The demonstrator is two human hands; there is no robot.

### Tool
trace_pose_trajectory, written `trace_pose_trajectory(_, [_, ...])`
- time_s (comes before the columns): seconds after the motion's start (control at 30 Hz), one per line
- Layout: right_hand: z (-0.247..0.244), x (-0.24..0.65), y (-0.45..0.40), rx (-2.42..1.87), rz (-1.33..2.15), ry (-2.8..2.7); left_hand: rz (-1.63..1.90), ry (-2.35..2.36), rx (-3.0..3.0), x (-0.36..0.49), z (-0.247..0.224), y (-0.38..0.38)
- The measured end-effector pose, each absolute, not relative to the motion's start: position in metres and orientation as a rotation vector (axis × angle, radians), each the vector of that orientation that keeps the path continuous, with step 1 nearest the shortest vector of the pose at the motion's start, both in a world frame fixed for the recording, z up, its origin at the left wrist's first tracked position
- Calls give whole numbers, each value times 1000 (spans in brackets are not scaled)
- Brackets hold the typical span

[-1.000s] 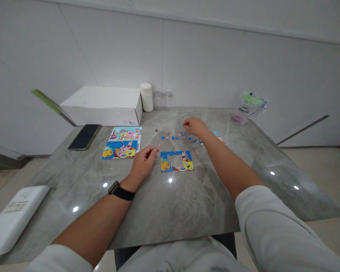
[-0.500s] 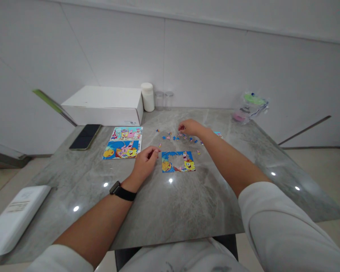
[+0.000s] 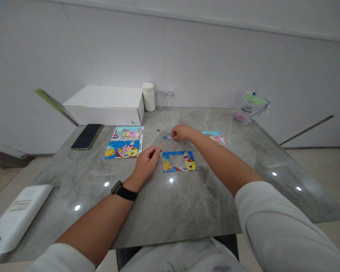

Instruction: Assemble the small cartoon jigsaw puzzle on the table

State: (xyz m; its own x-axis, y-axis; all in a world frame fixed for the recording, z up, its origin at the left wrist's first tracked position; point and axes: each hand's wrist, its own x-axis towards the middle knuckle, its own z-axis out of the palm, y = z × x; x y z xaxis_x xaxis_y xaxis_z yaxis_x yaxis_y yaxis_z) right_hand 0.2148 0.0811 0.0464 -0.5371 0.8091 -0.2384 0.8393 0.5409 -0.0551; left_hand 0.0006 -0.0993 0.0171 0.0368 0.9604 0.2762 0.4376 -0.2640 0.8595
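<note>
A small cartoon puzzle [image 3: 167,165] lies flat on the grey table, its border joined around an open gap in the middle. My left hand [image 3: 149,158] rests just left of it with curled fingers; whatever the fingers hold, if anything, is too small to make out. Beyond the puzzle, my right hand [image 3: 181,133] is pinched down over the loose pieces [image 3: 164,137], and its fingertips hide what they touch. A printed picture sheet [image 3: 124,148] lies left of my left hand. Another cartoon picture [image 3: 216,137] is partly covered by my right forearm.
A black phone [image 3: 87,136] lies at the left, before a white box [image 3: 103,105]. Beside the box stand a white bottle [image 3: 149,97] and two clear glasses [image 3: 169,100]. A plastic bag [image 3: 251,107] sits back right, and a white device [image 3: 18,219] near left.
My right hand has moved left and slightly toward me over the loose pieces, uncovering more of the right-hand picture. My left hand has stayed in place.
</note>
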Motion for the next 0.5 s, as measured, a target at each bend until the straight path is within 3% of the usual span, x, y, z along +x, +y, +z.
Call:
trace_pose_trajectory(0.3, [64, 254, 91, 1609, -152, 2691, 1212, 1415, 1740, 0, 16, -99])
trace_pose_trajectory(0.5, [45, 268, 67, 1508, -212, 2770, 1279, 1454, 1687, -1, 15, -97])
